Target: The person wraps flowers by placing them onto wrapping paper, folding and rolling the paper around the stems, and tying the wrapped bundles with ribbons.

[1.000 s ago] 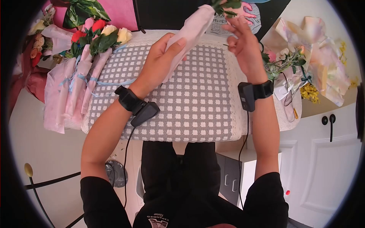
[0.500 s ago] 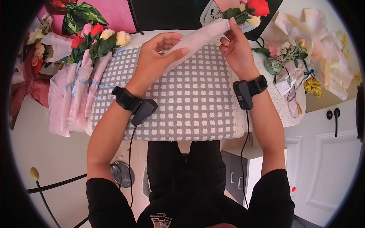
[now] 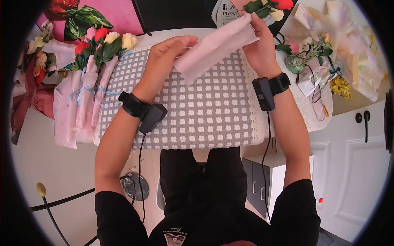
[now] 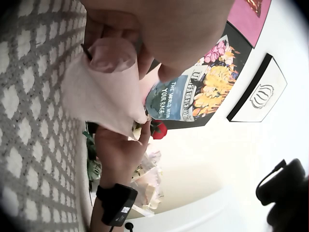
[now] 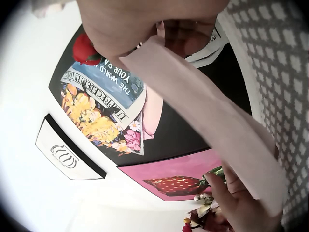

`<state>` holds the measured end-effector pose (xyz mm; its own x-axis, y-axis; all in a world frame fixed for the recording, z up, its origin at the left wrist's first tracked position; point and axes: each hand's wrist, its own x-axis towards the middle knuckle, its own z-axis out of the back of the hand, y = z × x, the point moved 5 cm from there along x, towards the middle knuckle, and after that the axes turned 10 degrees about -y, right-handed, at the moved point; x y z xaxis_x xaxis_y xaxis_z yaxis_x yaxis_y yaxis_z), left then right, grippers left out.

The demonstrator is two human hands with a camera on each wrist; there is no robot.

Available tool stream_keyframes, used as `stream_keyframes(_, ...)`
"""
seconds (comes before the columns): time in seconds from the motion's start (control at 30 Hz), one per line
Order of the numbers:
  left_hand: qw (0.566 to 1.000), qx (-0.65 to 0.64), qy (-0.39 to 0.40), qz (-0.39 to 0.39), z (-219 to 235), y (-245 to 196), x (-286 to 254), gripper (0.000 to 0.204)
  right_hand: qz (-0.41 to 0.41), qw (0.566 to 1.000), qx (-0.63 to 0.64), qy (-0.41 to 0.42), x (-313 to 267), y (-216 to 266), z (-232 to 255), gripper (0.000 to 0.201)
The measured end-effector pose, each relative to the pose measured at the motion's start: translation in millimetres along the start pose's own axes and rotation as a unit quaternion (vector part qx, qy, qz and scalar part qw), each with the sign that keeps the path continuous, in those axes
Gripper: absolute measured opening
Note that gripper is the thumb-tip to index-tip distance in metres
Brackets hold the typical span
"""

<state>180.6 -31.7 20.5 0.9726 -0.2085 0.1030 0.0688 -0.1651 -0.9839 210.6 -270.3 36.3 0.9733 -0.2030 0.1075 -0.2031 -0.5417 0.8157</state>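
A small bouquet in pale pink wrapping paper [image 3: 217, 47] slants over the table, its lower end toward the left. Red and cream roses [image 3: 277, 14] with green leaves stick out at its upper right end. My right hand [image 3: 261, 45] pinches the wrap just below the blooms, thumb along the paper's top edge. My left hand [image 3: 164, 57] is beside the lower end of the wrap, fingers loosely bent and thumb apart. In the left wrist view the rolled paper end [image 4: 113, 55] lies just below the left fingers. A loose paper flap hangs from the roll.
Several wrapped bouquets [image 3: 84, 96] tied with blue ribbon lie at the table's left. A grey-and-white checked cloth [image 3: 197, 119] covers the middle. On the right stand a glass vase with flowers [image 3: 296, 61] and large wrapping paper [image 3: 349, 53]. Pictures [image 3: 176, 16] stand along the back.
The left hand has let go of the wrap and drawn left. The right hand has come to hold the flower end, and the bouquet has tilted lower, its paper flap now loosened.
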Motion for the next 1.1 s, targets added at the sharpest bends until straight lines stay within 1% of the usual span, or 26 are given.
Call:
stream_keyframes(0.03, 1.000, 0.001, 0.001, -0.002, -1, 2, 1, 0.037, 0.003, 1.000, 0.016, -0.007, 2, -1, 0, 0.030)
stream_keyframes(0.1, 0.986, 0.115, 0.023, -0.121, -9, -1, -2, 0.042, 0.004, 0.999, 0.034, -0.016, 4, -3, 2, 0.029)
stream_keyframes(0.13, 0.986, 0.116, 0.024, -0.116, -11, 1, -3, 0.042, -0.008, 0.999, 0.033, -0.008, 4, -4, 4, 0.027)
stream_keyframes(0.2, 0.979, 0.147, 0.029, -0.140, -14, 0, -6, 0.049, -0.021, 0.999, 0.032, -0.002, 1, -7, 6, 0.026)
stream_keyframes(0.33, 0.979, 0.152, 0.030, -0.134, -10, -2, -2, 0.045, -0.021, 0.999, 0.036, -0.003, 5, -4, 3, 0.024)
stream_keyframes(0.4, 0.997, 0.049, 0.022, -0.054, -8, 3, -1, 0.041, -0.032, 0.999, 0.038, -0.013, 4, -5, 4, 0.023)
stream_keyframes(0.47, 0.999, 0.029, 0.026, -0.032, -8, 3, -4, 0.040, -0.028, 0.998, 0.031, 0.054, -1, -2, -2, 0.022)
stream_keyframes(0.5, 0.999, 0.010, 0.030, -0.017, -8, 1, -4, 0.039, -0.029, 0.998, 0.031, 0.053, -2, -3, -1, 0.022)
stream_keyframes(0.53, 0.999, 0.010, 0.030, -0.020, -7, 2, -3, 0.039, -0.026, 0.997, 0.050, 0.050, -2, -3, 0, 0.022)
stream_keyframes(0.6, 0.998, -0.032, 0.051, 0.019, -7, 6, 0, 0.039, -0.020, 0.996, 0.070, 0.050, 1, -1, -2, 0.021)
stream_keyframes(0.63, 0.998, -0.032, 0.051, 0.018, -7, 4, 1, 0.039, -0.015, 0.995, 0.077, 0.057, 3, -1, -2, 0.021)
stream_keyframes(0.7, 0.993, -0.060, 0.073, 0.069, -10, 8, -2, 0.039, -0.014, 0.995, 0.083, 0.058, 5, -5, 1, 0.021)
stream_keyframes(0.73, 0.993, -0.062, 0.073, 0.073, -11, 8, -5, 0.039, -0.019, 0.993, 0.095, 0.069, 7, -6, 2, 0.020)
stream_keyframes(0.77, 0.994, -0.038, 0.074, 0.067, -13, 6, -7, 0.040, -0.023, 0.991, 0.106, 0.082, 7, -6, 2, 0.019)
stream_keyframes(0.8, 0.995, -0.013, 0.076, 0.058, -15, 3, -6, 0.041, -0.030, 0.992, 0.106, 0.061, 6, -5, 1, 0.017)
stream_keyframes(0.83, 0.996, -0.013, 0.076, 0.054, -17, 3, -7, 0.041, -0.027, 0.992, 0.107, 0.063, 8, -5, 2, 0.017)
stream_keyframes(0.9, 0.997, 0.037, 0.068, -0.029, -21, 2, -9, 0.047, -0.030, 0.993, 0.089, 0.069, 10, -7, 3, 0.017)
stream_keyframes(0.93, 0.994, 0.048, 0.082, -0.054, -22, 2, -10, 0.054, -0.033, 0.994, 0.087, 0.057, 11, -8, 5, 0.019)
stream_keyframes(0.97, 0.994, 0.047, 0.082, -0.050, -21, 6, -9, 0.054, -0.036, 0.994, 0.087, 0.054, 11, -10, 8, 0.019)
stream_keyframes(1.03, 0.969, 0.194, 0.061, -0.143, -21, 3, -11, 0.053, -0.047, 0.993, 0.077, 0.080, 7, -11, 5, 0.020)
stream_keyframes(1.07, 0.969, 0.193, 0.061, -0.142, -21, 5, -11, 0.053, -0.048, 0.993, 0.077, 0.079, 6, -12, 5, 0.020)
stream_keyframes(1.1, 0.971, 0.178, 0.044, -0.157, -19, 3, -9, 0.051, -0.050, 0.994, 0.079, 0.048, 7, -13, 7, 0.021)
